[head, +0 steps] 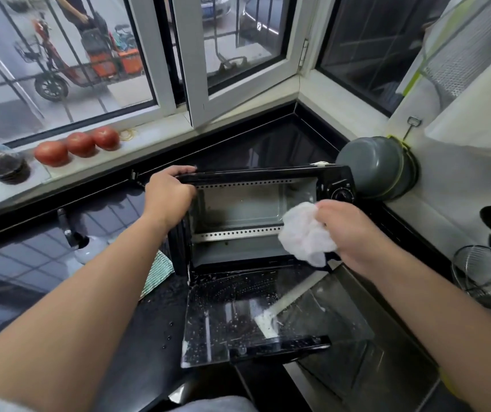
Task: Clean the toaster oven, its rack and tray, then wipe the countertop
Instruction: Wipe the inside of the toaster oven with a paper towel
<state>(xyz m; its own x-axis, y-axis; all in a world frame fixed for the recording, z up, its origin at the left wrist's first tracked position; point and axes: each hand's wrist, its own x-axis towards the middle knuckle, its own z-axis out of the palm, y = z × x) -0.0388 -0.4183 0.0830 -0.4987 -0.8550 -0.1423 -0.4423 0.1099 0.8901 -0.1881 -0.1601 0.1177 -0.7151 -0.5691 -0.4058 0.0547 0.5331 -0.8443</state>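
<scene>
Nearest the viewer, the hinged glass door [253, 316] of the small black toaster oven [256, 221] lies folded down flat, overhanging the front edge of the glossy black countertop [137, 322]; its pane is speckled with droplets and white residue. A few droplets also sit on the countertop just left of the door.

Behind the door, the oven cavity stands open, with grey walls and a perforated metal strip across both top and bottom of the opening. The right hand [354, 233] is clenched round a crumpled white cloth [306, 233], held at the right edge of the opening just below the black control panel with its round dial [340, 193]. The left hand [169, 194] grips the top left corner of the oven, fingers curled over its upper edge.

A green-and-white woven cloth [156, 272] lies on the countertop, touching the oven's left side. At the right edge of the countertop is a wire metal strainer basket [488, 278].

Behind the oven's right corner, a grey round pot [378, 168] hangs bottom outward against the white wall.

Farthest back, three red tomatoes [79, 145] sit in a row on the white window sill [155, 138], and a dark, blurred bottle-like object [6, 168] lies at the sill's left end.
</scene>
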